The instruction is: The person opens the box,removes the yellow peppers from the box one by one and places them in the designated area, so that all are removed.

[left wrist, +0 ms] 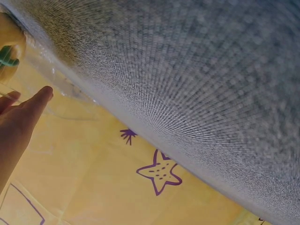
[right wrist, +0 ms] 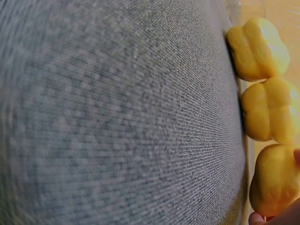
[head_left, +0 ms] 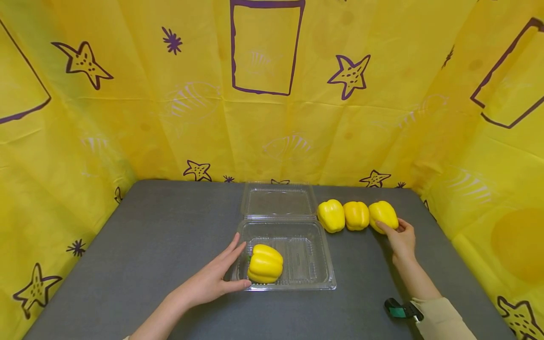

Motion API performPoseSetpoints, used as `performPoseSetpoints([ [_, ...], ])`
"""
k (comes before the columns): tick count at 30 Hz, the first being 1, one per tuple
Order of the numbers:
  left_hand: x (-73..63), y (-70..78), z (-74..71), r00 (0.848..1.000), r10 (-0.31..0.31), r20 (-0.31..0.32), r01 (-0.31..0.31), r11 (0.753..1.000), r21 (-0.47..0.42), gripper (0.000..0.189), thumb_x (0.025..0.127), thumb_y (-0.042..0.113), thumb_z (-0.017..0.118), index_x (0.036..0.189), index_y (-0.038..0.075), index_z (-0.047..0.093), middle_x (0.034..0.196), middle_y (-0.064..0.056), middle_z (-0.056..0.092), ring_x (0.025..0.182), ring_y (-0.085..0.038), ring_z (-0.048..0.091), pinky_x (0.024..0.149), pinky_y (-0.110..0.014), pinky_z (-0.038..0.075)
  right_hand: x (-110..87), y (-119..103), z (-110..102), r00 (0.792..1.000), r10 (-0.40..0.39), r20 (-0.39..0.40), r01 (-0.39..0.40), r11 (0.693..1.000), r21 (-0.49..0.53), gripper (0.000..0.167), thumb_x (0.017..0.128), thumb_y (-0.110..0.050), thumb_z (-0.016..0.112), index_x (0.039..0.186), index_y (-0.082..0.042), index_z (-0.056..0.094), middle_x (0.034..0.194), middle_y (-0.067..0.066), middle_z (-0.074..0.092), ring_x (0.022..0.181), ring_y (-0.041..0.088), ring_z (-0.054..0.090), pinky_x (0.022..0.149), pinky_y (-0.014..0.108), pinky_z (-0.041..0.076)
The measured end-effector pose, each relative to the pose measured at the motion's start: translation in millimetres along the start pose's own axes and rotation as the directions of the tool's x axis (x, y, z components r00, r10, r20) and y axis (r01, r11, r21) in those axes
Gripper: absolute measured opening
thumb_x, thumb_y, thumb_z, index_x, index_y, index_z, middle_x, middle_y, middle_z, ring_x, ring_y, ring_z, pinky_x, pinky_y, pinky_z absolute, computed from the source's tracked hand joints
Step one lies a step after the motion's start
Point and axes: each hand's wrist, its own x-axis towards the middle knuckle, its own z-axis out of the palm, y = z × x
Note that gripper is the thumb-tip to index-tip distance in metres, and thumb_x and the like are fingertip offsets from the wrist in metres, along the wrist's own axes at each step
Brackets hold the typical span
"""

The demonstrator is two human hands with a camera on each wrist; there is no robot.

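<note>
A yellow bell pepper [head_left: 265, 264] lies on its side in the front left of a clear plastic clamshell container [head_left: 330, 269], whose lid [head_left: 280, 200] is laid back behind it. My left hand [head_left: 212, 276] rests at the container's left side, its fingers extended along the rim and the thumb by the front left corner. In the left wrist view, the pepper's green stem [left wrist: 8, 56] shows beyond the fingers. At the right end of a row of peppers, my right hand [head_left: 401, 238] grips a yellow bell pepper [head_left: 382, 215] with thumb and fingers around its right side.
Two more yellow bell peppers, the left one [head_left: 331, 216] and the middle one [head_left: 356, 216], stand side by side right of the lid. Everything sits on a grey table [head_left: 170, 226]. Yellow printed curtains [head_left: 272, 141] enclose the back and sides.
</note>
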Motion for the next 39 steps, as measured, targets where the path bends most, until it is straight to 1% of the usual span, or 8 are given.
performPoseSetpoints([
  [8, 0.3, 0.4, 0.0, 1.0, -0.002, 0.002, 0.002, 1.0, -0.004, 0.099, 0.082, 0.057, 0.071, 0.156, 0.013, 0.023, 0.163, -0.003, 0.0, 0.145, -0.034, 0.019, 0.109, -0.059, 0.026, 0.3, 2.0, 0.2, 1.0, -0.008, 0.008, 0.008, 1.0, -0.016, 0.088, 0.084, -0.032, 0.077, 0.148, 0.002, 0.028, 0.135, 0.015, 0.039, 0.108, 0.02, 0.041, 0.094, 0.031, 0.037],
  [13, 0.2, 1.1, -0.4, 1.0, -0.007, 0.002, 0.007, 1.0, -0.01, 0.099, 0.082, 0.055, 0.072, 0.156, 0.013, 0.023, 0.163, -0.003, 0.0, 0.145, -0.034, 0.019, 0.109, -0.059, 0.026, -0.6, 1.8, -0.2, 1.0, -0.012, 0.02, 0.013, 1.0, -0.027, 0.088, 0.084, -0.034, 0.077, 0.148, 0.002, 0.027, 0.138, 0.016, 0.038, 0.11, 0.022, 0.041, 0.094, 0.031, 0.037],
  [18, -0.1, 2.3, -0.7, 1.0, -0.019, 0.009, 0.019, 1.0, -0.017, 0.098, 0.082, 0.053, 0.072, 0.156, 0.013, 0.023, 0.163, -0.003, 0.0, 0.145, -0.034, 0.019, 0.109, -0.059, 0.026, -1.7, 1.7, -0.6, 0.999, -0.014, 0.03, 0.015, 1.0, -0.028, 0.088, 0.085, -0.034, 0.075, 0.149, 0.002, 0.026, 0.14, 0.018, 0.037, 0.113, 0.025, 0.04, 0.097, 0.035, 0.036],
  [22, 0.0, 2.9, -0.4, 1.0, -0.022, 0.009, 0.022, 1.0, -0.014, 0.097, 0.082, 0.052, 0.073, 0.156, 0.013, 0.023, 0.163, -0.003, 0.0, 0.145, -0.035, 0.019, 0.109, -0.06, 0.026, -2.5, 2.2, -1.1, 0.999, -0.014, 0.035, 0.015, 1.0, -0.022, 0.087, 0.087, -0.033, 0.074, 0.149, 0.003, 0.024, 0.143, 0.021, 0.035, 0.119, 0.029, 0.039, 0.102, 0.04, 0.034],
  [27, 0.4, 2.9, 0.0, 1.0, -0.027, 0.01, 0.028, 0.999, -0.017, 0.097, 0.083, 0.05, 0.073, 0.156, 0.014, 0.022, 0.163, -0.003, 0.0, 0.145, -0.036, 0.019, 0.108, -0.061, 0.025, -3.5, 2.8, -1.5, 0.999, -0.008, 0.047, 0.009, 1.0, -0.018, 0.09, 0.087, -0.036, 0.072, 0.15, 0.003, 0.021, 0.148, 0.024, 0.032, 0.127, 0.034, 0.035, 0.108, 0.046, 0.03],
  [39, 0.4, 1.8, 0.2, 0.999, -0.032, 0.011, 0.033, 0.999, -0.018, 0.097, 0.083, 0.051, 0.073, 0.156, 0.014, 0.022, 0.164, -0.003, 0.0, 0.145, -0.035, 0.018, 0.108, -0.061, 0.025, -6.1, 3.7, -3.2, 0.998, -0.018, 0.055, 0.02, 0.999, -0.037, 0.09, 0.089, -0.038, 0.07, 0.151, 0.003, 0.021, 0.149, 0.025, 0.03, 0.13, 0.036, 0.033, 0.107, 0.046, 0.03],
])
